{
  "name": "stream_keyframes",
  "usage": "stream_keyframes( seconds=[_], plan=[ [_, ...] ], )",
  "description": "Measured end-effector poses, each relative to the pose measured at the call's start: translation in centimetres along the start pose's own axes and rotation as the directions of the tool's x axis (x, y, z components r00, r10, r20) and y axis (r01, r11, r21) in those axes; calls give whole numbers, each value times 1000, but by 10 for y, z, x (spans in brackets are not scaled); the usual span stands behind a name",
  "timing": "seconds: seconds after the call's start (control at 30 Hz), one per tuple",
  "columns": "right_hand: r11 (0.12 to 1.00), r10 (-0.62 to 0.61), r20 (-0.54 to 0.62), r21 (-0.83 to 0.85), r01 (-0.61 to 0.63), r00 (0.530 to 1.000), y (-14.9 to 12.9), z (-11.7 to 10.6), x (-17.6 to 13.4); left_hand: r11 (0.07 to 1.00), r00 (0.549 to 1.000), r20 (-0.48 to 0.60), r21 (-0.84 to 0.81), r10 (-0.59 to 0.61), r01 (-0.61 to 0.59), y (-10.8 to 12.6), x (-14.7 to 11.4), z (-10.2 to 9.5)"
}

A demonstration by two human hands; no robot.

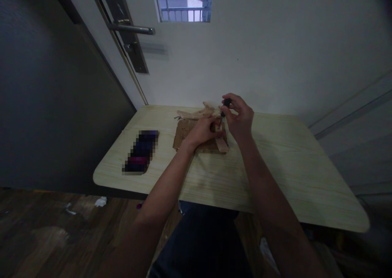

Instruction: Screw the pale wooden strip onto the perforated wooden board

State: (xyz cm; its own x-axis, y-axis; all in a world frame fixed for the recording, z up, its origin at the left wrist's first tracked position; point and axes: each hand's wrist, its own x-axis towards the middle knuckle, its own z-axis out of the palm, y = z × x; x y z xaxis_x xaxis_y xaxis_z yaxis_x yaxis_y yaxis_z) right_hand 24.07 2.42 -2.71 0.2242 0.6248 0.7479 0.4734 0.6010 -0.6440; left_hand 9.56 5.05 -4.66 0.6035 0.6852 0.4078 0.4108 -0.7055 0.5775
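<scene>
My right hand [240,115] is closed around the black handle of a screwdriver [226,102]. The screwdriver tilts, its shaft running down to a small pale wooden piece [222,144]. That piece lies across the right part of a brown board with small holes [181,134], which looks like cardboard or thin wood. With bent fingers, my left hand [202,131] grips the wooden piece on both sides of the screwdriver's tip. Whether a screw sits under the tip is too small to tell. Just behind the board lie several loose wooden parts [191,115], partly covered by my left hand.
A pale wood-grain table [281,167] with rounded corners carries everything. At its left lies a dark, pixelated flat object [141,152]. Behind the table stands a white door [269,57] with a metal handle [134,28] and a small window. Scraps of white paper [101,201] lie on the floor.
</scene>
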Motion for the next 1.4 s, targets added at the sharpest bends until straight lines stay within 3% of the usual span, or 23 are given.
stream_keyframes(
  seconds=[0.43,0.83,1.03,1.2,1.4],
  plan=[
    [999,44,-55,20,-43,998,-5,-1,-2,1000,1000,17,10,-9,9,1,1,-1],
    [996,50,6,70,-50,999,-4,-1,-3,1000,1000,4,18,15,-15,1,0,-1],
    [997,-74,-72,-13,73,995,2,-1,0,1000,1000,-7,19,7,-7,-1,0,0],
    [999,38,7,38,-38,999,1,4,-2,1000,1000,-2,16,19,-19,-2,1,0],
    [1000,4,38,-8,-4,999,0,5,-6,1000,1000,4,10,9,-9,-2,1,-1]
  ],
)
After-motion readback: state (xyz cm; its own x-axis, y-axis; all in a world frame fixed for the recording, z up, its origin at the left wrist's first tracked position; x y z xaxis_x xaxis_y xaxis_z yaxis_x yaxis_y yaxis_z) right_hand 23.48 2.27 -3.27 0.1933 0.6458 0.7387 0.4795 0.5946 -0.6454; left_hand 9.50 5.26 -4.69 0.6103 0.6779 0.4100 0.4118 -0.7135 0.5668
